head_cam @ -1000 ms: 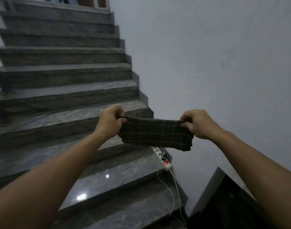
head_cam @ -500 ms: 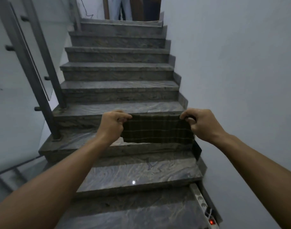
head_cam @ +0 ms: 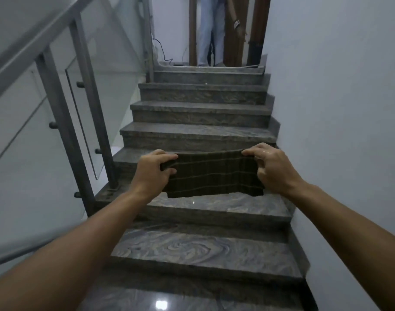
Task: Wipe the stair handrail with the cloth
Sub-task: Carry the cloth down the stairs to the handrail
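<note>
a flight of stairs (head_cam: 198, 135) climbs straight ahead, its treads and risers cut from polished grey stone with swirling, marble-like veins; about eight steps can be counted up to the landing, and the nearest tread shines with a bright reflection. a plain white wall (head_cam: 340, 97) closes off the right side. on the left runs the stair handrail (head_cam: 23, 55), a flat, matte grey metal bar slanting up from the lower left, carried on two square metal posts (head_cam: 64, 131) that stand close together on the edge of a step; a glass panel (head_cam: 97, 90) is fixed beside them with small round studs, five of which are in view. at the top of the flight one person's legs (head_cam: 209, 30) in pale trousers stand in a brown wooden doorway, with an arm hanging alongside.

the cloth (head_cam: 211, 173) is one dark olive-brown rectangle crossed by thin paler stripes in a plaid grid, soft and folded, stretched level in mid-air over the middle of the stairs and well apart from the handrail. the left hand (head_cam: 152, 170) pinches its left edge with fingers curled over the top, and the right hand (head_cam: 271, 168) grips its right edge the same way, both bare forearms reaching forward
</note>
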